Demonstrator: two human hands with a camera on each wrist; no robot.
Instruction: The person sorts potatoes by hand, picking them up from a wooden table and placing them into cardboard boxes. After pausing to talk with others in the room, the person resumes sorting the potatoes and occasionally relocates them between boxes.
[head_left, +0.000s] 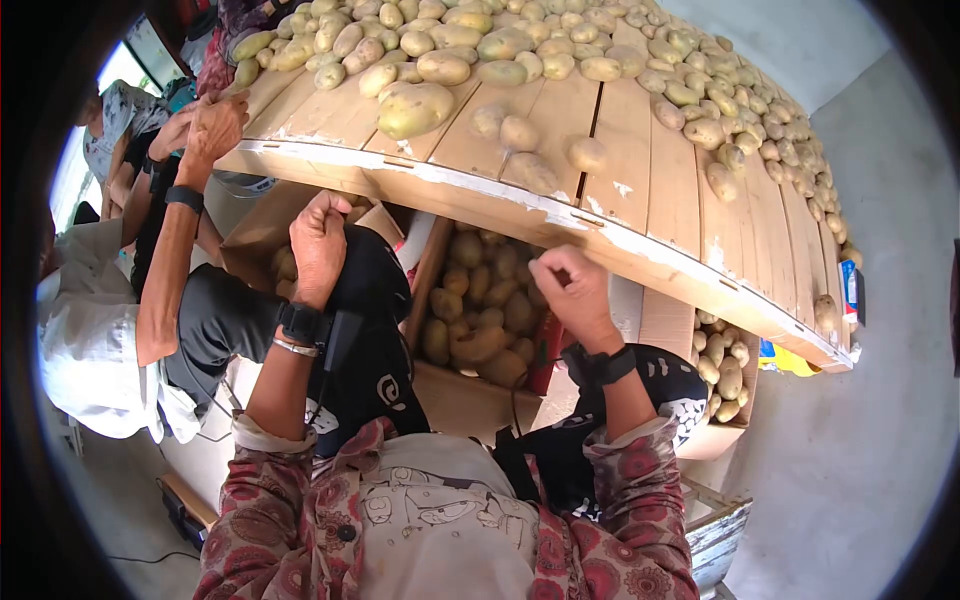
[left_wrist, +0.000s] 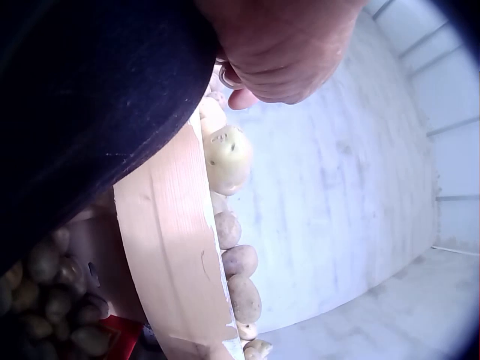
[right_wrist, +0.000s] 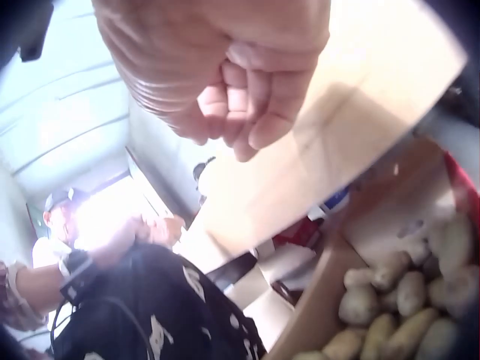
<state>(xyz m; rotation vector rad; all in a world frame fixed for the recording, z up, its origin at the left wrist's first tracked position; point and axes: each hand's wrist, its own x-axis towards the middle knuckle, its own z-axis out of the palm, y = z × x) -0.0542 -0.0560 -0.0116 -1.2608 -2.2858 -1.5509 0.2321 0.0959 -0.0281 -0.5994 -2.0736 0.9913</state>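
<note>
Head view: left hand and right hand are both near the counter's front edge, fingers loosely curled, no potato in either afaict. Potatoes are spread on top, more sit in a cardboard box lower down, probably parked there so both hands reach it easily.

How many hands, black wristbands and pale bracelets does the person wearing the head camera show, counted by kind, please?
Hands: 2 (left hand, right hand)
Black wristbands: 2 (left wristband, right wristband)
Pale bracelet: 1
Total: 5
</note>
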